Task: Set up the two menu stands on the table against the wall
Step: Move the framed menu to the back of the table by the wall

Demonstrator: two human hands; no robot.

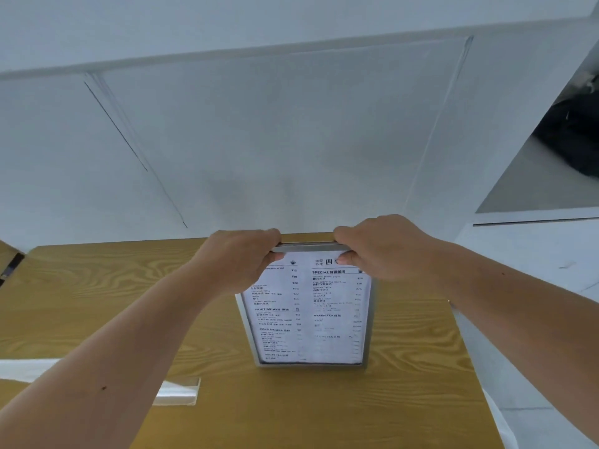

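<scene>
At the far left, a dark strip (9, 267) runs beside the edge of the wooden table (97, 296), whose yellow-brown top shows a bold, wavy grain and butts against the pale wall (227, 131) ahead. We see faint dark diagonal lines on that wall and a ledge running across it higher up. Near the table's front left lies a clear plastic piece (180, 390), part of it hidden under our left forearm; we cannot tell what it is.

Our left hand (236, 264) clamps the upper left corner of the menu stand (308, 319), fingers curled over its top edge. The stand, a grey-framed sheet, is upright with its lower edge on the table near the middle, its top close to the wall and its printed face toward us. Headings can be read: "FRUIT DRINKS" and "COLD DRINKS" in the left column, "SPECIAL" and "GREEN TEA" in the right, with Chinese characters and yen-sign prices alongside; the finer lines are too blurred to read.

Our right hand (382, 251) grips the upper right corner the same way, thumb on the front. To the far right, past the wall's corner, the grey floor (531, 186) opens out, with a dark, indistinct object (573, 131) on it.
</scene>
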